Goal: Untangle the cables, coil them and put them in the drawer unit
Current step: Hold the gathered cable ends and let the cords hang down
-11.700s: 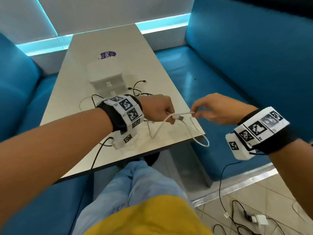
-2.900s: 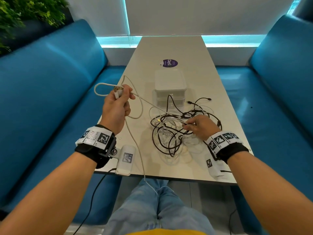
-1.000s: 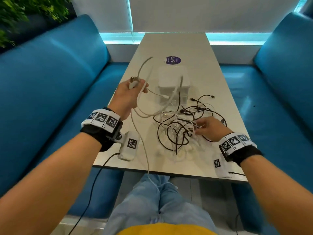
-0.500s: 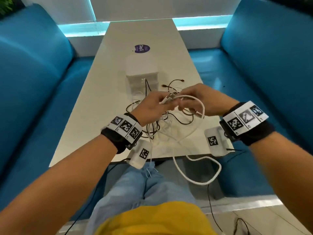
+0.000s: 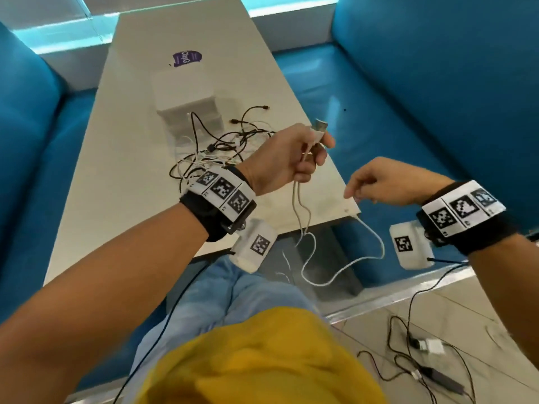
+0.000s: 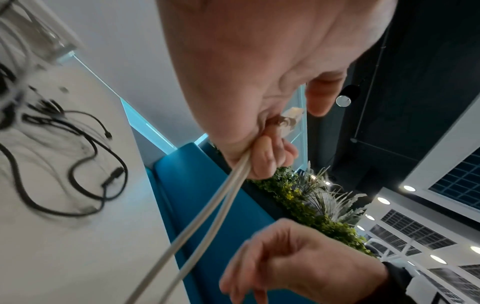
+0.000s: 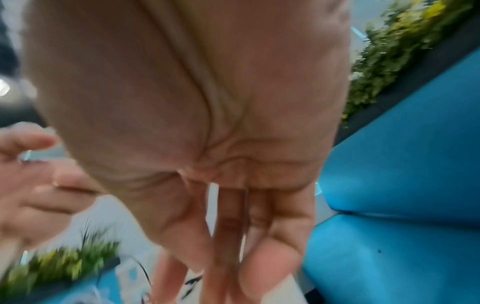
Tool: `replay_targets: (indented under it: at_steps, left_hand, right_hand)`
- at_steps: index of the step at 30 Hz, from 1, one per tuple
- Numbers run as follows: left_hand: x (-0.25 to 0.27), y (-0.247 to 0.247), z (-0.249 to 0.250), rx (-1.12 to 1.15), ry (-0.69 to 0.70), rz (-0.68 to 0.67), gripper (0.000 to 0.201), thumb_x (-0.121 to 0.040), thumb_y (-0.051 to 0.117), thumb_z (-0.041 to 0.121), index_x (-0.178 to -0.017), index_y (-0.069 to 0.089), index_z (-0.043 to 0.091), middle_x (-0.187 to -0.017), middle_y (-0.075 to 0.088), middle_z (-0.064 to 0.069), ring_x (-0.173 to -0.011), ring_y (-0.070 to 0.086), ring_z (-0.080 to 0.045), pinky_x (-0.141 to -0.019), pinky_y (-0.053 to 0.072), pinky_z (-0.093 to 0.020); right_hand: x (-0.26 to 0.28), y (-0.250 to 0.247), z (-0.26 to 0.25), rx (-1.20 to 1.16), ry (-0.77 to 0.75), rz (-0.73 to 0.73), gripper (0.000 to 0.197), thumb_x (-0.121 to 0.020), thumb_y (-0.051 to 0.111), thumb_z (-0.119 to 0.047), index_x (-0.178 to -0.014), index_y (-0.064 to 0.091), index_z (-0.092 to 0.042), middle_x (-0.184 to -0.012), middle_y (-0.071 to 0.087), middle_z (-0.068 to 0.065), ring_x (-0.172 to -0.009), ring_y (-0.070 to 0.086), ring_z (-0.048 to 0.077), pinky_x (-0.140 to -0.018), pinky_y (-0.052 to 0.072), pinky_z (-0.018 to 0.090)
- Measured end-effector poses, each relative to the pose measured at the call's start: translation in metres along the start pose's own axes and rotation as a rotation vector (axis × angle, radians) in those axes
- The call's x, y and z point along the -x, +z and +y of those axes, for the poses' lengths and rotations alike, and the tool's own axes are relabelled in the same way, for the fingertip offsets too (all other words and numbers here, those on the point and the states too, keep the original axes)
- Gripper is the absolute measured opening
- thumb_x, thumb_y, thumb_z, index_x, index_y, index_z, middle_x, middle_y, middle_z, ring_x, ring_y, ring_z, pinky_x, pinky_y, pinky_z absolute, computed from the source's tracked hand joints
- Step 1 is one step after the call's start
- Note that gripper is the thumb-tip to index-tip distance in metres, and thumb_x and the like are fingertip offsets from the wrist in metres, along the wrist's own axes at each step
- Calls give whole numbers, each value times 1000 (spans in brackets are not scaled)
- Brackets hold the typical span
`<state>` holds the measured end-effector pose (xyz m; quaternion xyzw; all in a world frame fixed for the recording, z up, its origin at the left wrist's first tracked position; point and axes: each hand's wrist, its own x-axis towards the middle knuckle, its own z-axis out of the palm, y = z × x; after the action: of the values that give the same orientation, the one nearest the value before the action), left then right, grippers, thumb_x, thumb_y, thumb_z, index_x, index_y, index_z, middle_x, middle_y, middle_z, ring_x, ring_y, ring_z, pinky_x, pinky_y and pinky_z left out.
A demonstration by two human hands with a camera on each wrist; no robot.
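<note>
My left hand point(image 5: 313, 154) grips a white cable point(image 5: 344, 272) just below its USB plug point(image 5: 320, 125), which sticks up past my fingers. Two white strands point(image 6: 207, 209) drop out of that fist point(image 6: 272, 148). The cable loops below the table edge and rises to my right hand point(image 5: 354, 198), which pinches it beside the table's near right corner. The right wrist view is blurred and shows only my right hand point(image 7: 246, 236) with a thin strand between its fingers. A tangle of black and white cables point(image 5: 221, 147) lies on the table point(image 5: 116, 170) in front of the white drawer unit point(image 5: 186, 94).
Blue sofas point(image 5: 437, 83) flank the table on both sides. A purple sticker point(image 5: 186, 58) sits behind the drawer unit. More black cables and a white adapter point(image 5: 428, 345) lie on the floor at the lower right. My knees are under the table's near edge.
My hands have drawn apart: the left lifted the plug end up, and the right slid out along the white cable past the table corner. The cable loop now hangs between them.
</note>
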<state>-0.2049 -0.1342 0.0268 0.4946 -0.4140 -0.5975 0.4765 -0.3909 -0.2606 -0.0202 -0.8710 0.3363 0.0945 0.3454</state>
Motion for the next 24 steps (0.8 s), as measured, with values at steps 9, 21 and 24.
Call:
replay_targets:
  at_steps: [9,21,24]
  left_hand:
    - [-26,53,-21,-224,84,52,28,-102,29,32,-83,40,15,-66,44,-1,-58,34,-15,-60,38,-30]
    - [-37,84,-22,-186,93,28,32,-105,28,37,-86,46,18,-62,21,4,-53,14,-13,-54,13,-30]
    - [-36,87,-27,-248,65,4,37,-103,29,42,-98,55,17,-63,23,2,-51,17,-11,-51,14,-27]
  right_hand:
    - [17,52,-11,-554,-176,-20,26,-93,59,-30,-94,68,-6,-97,68,16,-96,60,35,-99,44,46]
    - [21,163,142,-441,349,-66,31,-84,56,-47,-72,70,-22,-93,71,11,-84,64,24,-90,51,40]
    - [11,189,142,-461,402,-35,37,-97,50,-39,-68,64,-20,-93,72,17,-71,59,17,-80,50,35]
